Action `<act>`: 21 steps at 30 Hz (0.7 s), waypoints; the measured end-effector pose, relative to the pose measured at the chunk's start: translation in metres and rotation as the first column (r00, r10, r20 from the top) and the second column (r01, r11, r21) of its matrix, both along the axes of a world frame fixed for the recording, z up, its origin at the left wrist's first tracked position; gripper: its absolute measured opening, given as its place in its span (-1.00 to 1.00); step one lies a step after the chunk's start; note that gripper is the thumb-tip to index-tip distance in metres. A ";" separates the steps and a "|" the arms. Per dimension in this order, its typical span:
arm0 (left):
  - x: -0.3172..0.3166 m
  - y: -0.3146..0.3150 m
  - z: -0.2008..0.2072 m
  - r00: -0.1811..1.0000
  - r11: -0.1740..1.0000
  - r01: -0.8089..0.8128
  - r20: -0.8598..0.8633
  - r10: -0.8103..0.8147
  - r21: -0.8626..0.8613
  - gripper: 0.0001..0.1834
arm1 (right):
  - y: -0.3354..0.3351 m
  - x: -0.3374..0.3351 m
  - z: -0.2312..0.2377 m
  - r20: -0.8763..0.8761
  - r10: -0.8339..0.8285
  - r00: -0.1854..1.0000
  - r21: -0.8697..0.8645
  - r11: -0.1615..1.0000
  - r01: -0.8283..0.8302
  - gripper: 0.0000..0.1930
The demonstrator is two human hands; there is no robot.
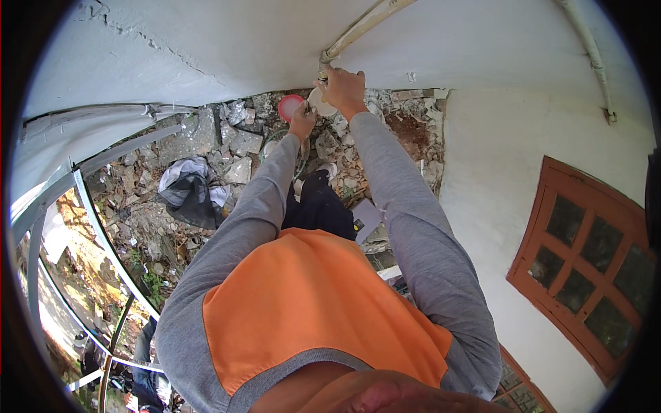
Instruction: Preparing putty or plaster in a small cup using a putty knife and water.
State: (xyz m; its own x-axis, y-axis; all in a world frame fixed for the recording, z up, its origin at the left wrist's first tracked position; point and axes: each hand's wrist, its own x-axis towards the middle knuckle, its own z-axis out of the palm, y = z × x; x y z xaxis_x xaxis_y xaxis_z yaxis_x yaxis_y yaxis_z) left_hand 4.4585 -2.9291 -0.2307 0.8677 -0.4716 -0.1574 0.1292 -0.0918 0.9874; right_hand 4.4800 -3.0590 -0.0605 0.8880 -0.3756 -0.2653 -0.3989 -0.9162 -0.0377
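Fingers: your right hand (342, 89) is wrapping its fingers tight around the pipe elbow (323, 60); your left hand (302, 122) is curling its fingers shut on something too small for you to tell.
Wall: the white wall (227, 48) is filling the top, and you are reaching both arms up to it.
Rubble: broken stones (234, 141) are lying below your hands.
Window: 1 brown-framed window (585, 261) is sitting at your right.
Pipe: the white pipe (365, 24) is running up-right from the elbow, against the wall.
Lid: 1 red round lid (289, 105) is lying just beside your left hand.
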 end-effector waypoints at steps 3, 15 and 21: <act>0.000 0.000 -0.001 0.999 0.999 0.012 -0.033 -0.011 0.035 -0.83 | 0.000 0.000 0.000 -0.015 -0.009 1.000 0.015 1.000 0.010 -0.52; -0.002 -0.004 -0.024 0.990 0.997 0.015 -0.140 -0.026 -0.081 -0.85 | 0.000 -0.001 0.000 0.005 0.004 1.000 0.015 1.000 -0.004 -0.53; -0.001 -0.004 -0.034 0.993 0.998 0.027 -0.115 -0.033 -0.053 -0.82 | 0.000 -0.001 0.001 -0.021 0.000 1.000 0.017 1.000 0.000 -0.53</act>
